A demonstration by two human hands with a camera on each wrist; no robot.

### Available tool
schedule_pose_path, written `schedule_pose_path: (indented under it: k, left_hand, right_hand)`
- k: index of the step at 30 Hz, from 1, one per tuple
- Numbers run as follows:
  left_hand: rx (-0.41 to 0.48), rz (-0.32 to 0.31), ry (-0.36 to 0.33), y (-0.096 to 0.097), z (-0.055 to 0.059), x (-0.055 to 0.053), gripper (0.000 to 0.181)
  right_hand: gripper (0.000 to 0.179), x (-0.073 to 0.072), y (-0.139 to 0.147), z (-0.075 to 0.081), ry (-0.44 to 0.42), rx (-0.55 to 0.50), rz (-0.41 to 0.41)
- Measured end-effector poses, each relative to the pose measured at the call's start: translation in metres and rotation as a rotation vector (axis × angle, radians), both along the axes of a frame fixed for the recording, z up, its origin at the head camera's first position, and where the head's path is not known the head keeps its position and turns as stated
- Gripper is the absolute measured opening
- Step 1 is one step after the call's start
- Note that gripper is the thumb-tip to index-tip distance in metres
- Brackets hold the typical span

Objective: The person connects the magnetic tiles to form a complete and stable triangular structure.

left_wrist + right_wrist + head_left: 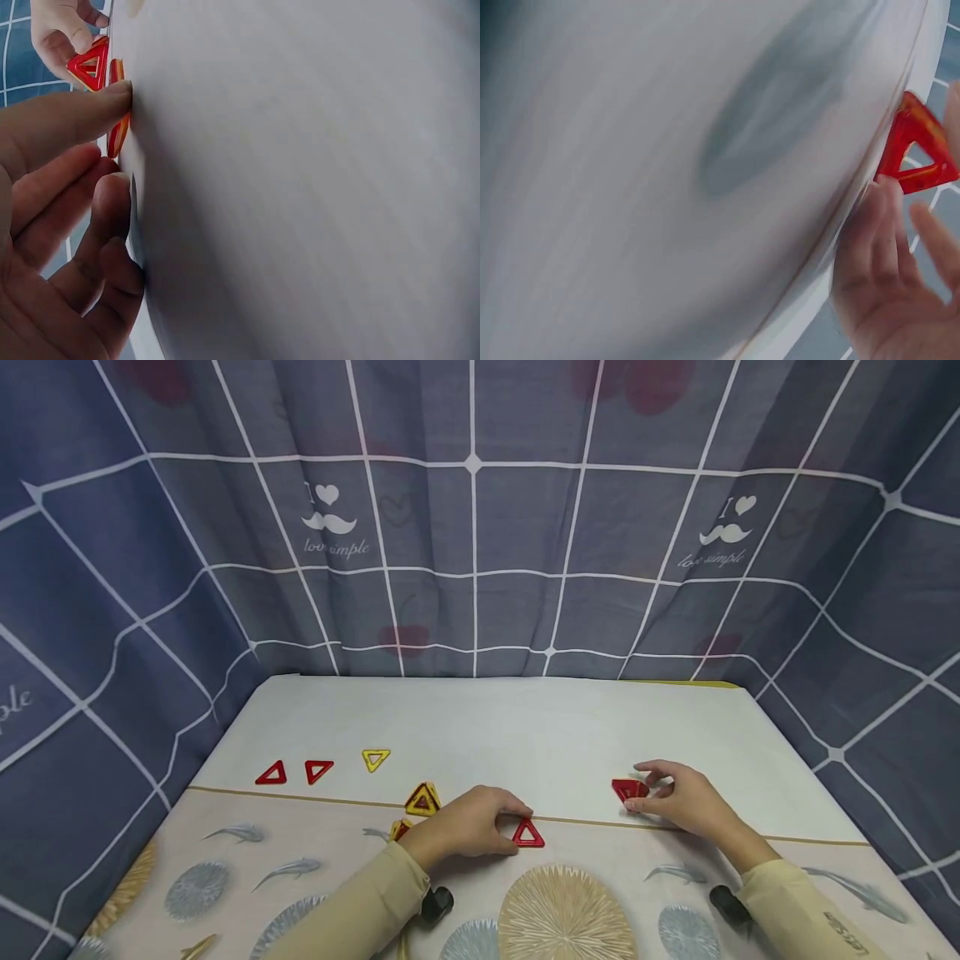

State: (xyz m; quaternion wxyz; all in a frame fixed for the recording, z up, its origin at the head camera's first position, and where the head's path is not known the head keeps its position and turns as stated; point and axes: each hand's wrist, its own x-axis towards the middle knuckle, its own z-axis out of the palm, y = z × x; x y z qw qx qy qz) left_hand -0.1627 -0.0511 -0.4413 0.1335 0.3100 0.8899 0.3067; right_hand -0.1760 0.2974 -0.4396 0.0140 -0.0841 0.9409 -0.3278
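Note:
My left hand (472, 822) holds a red open-centred triangular tile (528, 834) at its left side, the index finger at its top corner and the thumb at the lower left one. In the left wrist view that tile (115, 139) appears nearly edge-on behind the thumb (97, 109). To the right, my right hand (686, 802) pinches a second red triangular tile (628, 789) between thumb and fingers. The right wrist view shows this tile (901, 161) tilted up at the fingertips. Just left of my left hand are yellow-and-dark-red triangles (423, 799), partly overlapped by the wrist.
Two red triangles (271, 773) and a yellow triangle (376, 760) lie on the white board (480, 718) at left. A patterned cloth (585, 860) covers the near table. Grid-patterned curtains (517, 527) enclose the back and sides.

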Motion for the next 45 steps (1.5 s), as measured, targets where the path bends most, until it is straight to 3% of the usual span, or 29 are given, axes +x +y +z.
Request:
schedule_pose_path:
  k: [3, 6, 8, 13, 17, 22, 25, 30, 37, 45]
  left_hand:
    - [0.007, -0.015, 0.025, -0.002, 0.001, 0.000, 0.048]
    - [0.036, -0.017, 0.032, -0.004, 0.004, 0.000, 0.049]
    - [0.072, -0.012, 0.017, -0.007, 0.007, 0.000, 0.051]
    - [0.183, -0.007, -0.034, -0.017, 0.022, -0.002, 0.051]
    - [0.266, 0.022, -0.012, -0.035, 0.036, -0.008, 0.049]
    - [0.342, 0.138, 0.030, -0.069, 0.050, -0.020, 0.049]
    - [0.347, 0.240, 0.018, -0.090, 0.055, -0.026, 0.049]
    - [0.279, 0.376, 0.015, -0.126, 0.048, -0.034, 0.046]
    - [0.135, 0.453, 0.033, -0.175, 0.026, -0.044, 0.048]
    - [-0.019, 0.548, 0.032, -0.195, 0.016, -0.051, 0.052]
  right_hand:
    - [0.069, 0.001, -0.006, 0.006, 0.114, 0.011, -0.010]
    - [0.062, 0.006, -0.022, 0.016, 0.219, 0.014, -0.003]
    - [0.060, 0.010, -0.035, 0.021, 0.231, -0.017, 0.033]
    - [0.065, 0.018, -0.065, 0.021, 0.081, -0.159, 0.195]
    - [0.068, 0.019, -0.081, 0.016, -0.055, -0.233, 0.298]
    - [0.064, 0.016, -0.096, 0.008, -0.109, -0.219, 0.386]
    - [0.059, 0.015, -0.103, 0.002, -0.121, -0.201, 0.412]
    - [0.053, 0.016, -0.110, -0.004, -0.104, -0.165, 0.424]
    - [0.049, 0.018, -0.114, -0.004, -0.075, -0.131, 0.443]
    - [0.038, 0.016, -0.120, -0.003, -0.068, -0.083, 0.415]
